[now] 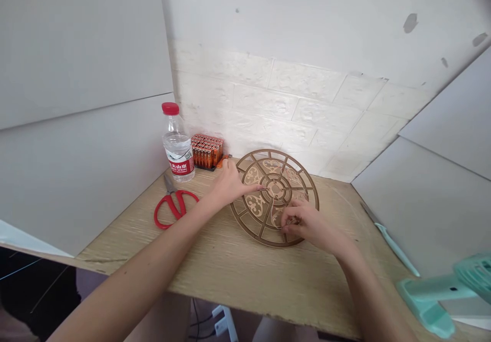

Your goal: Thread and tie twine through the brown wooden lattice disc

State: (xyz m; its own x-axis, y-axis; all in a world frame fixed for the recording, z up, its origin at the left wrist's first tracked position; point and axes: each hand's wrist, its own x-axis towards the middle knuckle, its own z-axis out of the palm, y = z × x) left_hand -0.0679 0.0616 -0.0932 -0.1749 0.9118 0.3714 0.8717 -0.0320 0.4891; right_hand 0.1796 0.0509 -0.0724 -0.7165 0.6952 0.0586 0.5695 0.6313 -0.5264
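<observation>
A round brown openwork wheel (276,238) lies flat on the table, with pale scroll-shaped pieces (254,206) set in its inner segments. My left hand (229,182) rests over the wheel's left side, fingers apart, its thumb stretched to the hub (276,189). On the lower right of the wheel, the fingers of my right hand (303,221) are pinched together over an inner segment. What they hold, if anything, is too small and covered to name.
Red-handled scissors (174,210) and a red-capped water bottle (179,152) are on the left, beside a block of orange batteries (207,151). A green-handled knife (395,247) and a mint-green fan (429,301) lie on the right. White panels (126,157) stand around the table (245,280).
</observation>
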